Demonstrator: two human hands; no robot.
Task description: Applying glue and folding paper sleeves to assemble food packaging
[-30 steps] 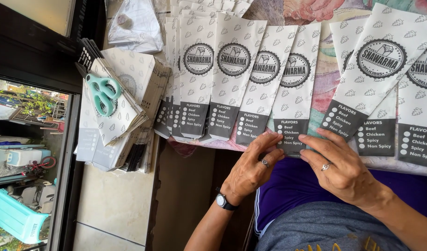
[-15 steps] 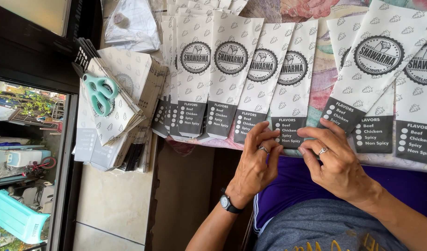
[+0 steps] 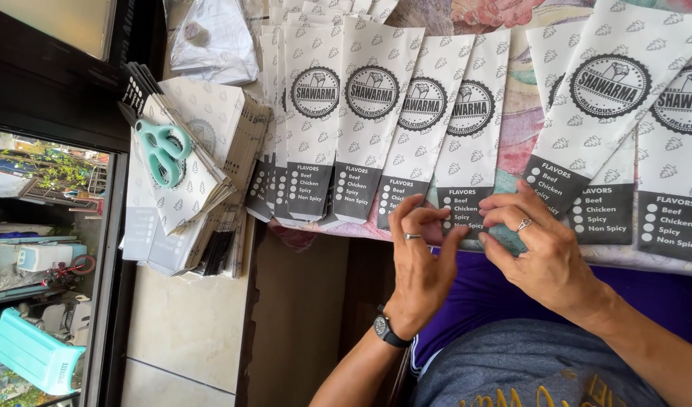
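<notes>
A row of white paper pouches with a round black emblem and a dark bottom end lies overlapped on the table. My left hand (image 3: 423, 260), with a ring and a wristwatch, and my right hand (image 3: 543, 252), also ringed, meet at the dark bottom end of one pouch (image 3: 466, 124) in the middle of the row. The fingers of both hands curl and pinch that end at the table's near edge. The pouch's lower corner is hidden by my fingers. Neighbouring pouches (image 3: 368, 113) lie to its left and larger ones (image 3: 598, 98) to its right.
A stack of the same pouches (image 3: 210, 120) lies at the left with teal scissors (image 3: 161, 151) on top. A clear plastic bag (image 3: 210, 34) sits behind it. A floral tablecloth (image 3: 515, 132) shows between pouches. A glass-fronted cabinet (image 3: 44, 249) and a teal box (image 3: 29, 353) are far left.
Both hands have drawn together at the pouch's dark end. My left hand turned from flat to upright with curled fingers, and my right hand shifted left and pinched the end.
</notes>
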